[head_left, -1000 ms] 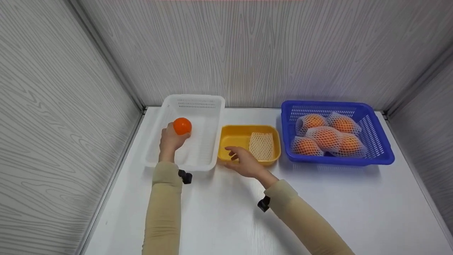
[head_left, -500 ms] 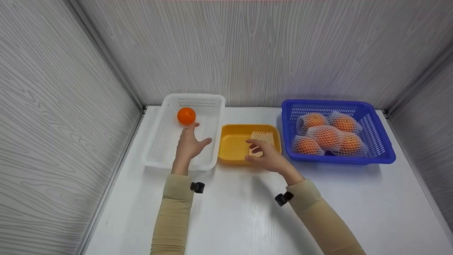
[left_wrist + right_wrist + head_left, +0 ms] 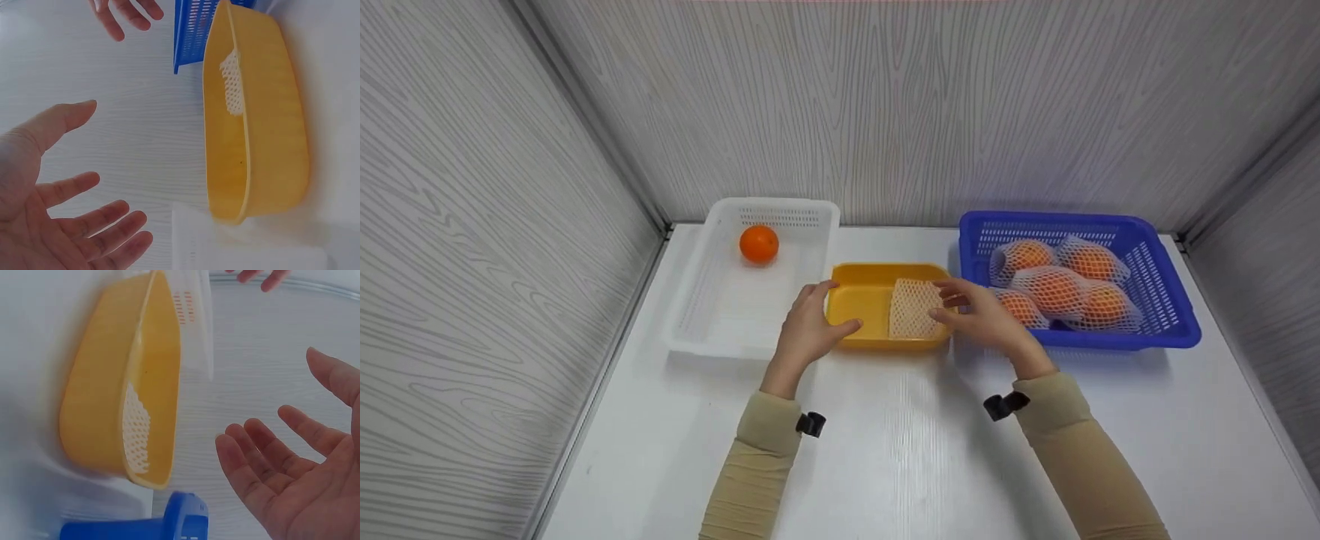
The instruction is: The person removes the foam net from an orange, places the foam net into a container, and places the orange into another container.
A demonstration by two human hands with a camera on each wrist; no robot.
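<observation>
Wood-grained walls [image 3: 840, 112] — grey — border a white tabletop [image 3: 877, 442].

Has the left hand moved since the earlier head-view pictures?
Yes: the left hand has moved right, away from the orange and toward the yellow tray, which stayed put.

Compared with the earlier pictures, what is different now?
The left hand let go of the orange, which now sits farther back in the white basket; that hand then moved right. The right hand moved right too, toward the blue basket. The netted fruit, yellow box and net sleeve stayed.
</observation>
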